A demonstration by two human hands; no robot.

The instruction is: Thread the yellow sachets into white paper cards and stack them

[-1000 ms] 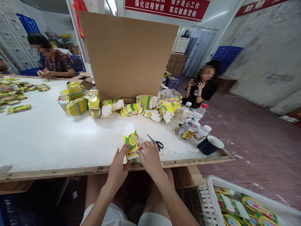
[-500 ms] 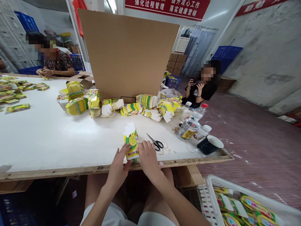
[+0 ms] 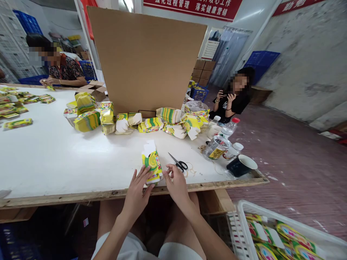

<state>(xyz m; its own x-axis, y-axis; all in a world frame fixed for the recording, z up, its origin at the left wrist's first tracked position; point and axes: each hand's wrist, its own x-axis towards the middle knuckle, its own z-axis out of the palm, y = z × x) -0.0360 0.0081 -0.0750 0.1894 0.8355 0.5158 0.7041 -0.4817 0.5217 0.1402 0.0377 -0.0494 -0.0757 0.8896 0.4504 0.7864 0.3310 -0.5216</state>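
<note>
A yellow-and-green printed carton (image 3: 152, 160) lies at the table's near edge, its white end flaps pointing away from me. Under its near end shows a bit of another printed piece. My left hand (image 3: 137, 186) holds the carton's left side and near corner, fingers laid over the top and thumb at the near edge. Just off the carton's right edge is my right hand (image 3: 176, 184); its fingers are loosely bent, thumb and forefinger apart, with nothing visible between them. Black-handled scissors (image 3: 179, 162) lie just beyond my right hand, beside thin loose bands (image 3: 192, 169).
Stacks of cartons (image 3: 86, 121) line the foot of a tall cardboard sheet (image 3: 146, 61). At right stand a dark cup (image 3: 241, 166), a clear jar (image 3: 217, 148) and bottles. A white basket (image 3: 240, 220) of packs sits lower right. Two people are across the table.
My right hand has drawn back from the carton's right edge, and its thumb and forefinger have parted. My left hand stays on the carton. The view has shifted slightly.
</note>
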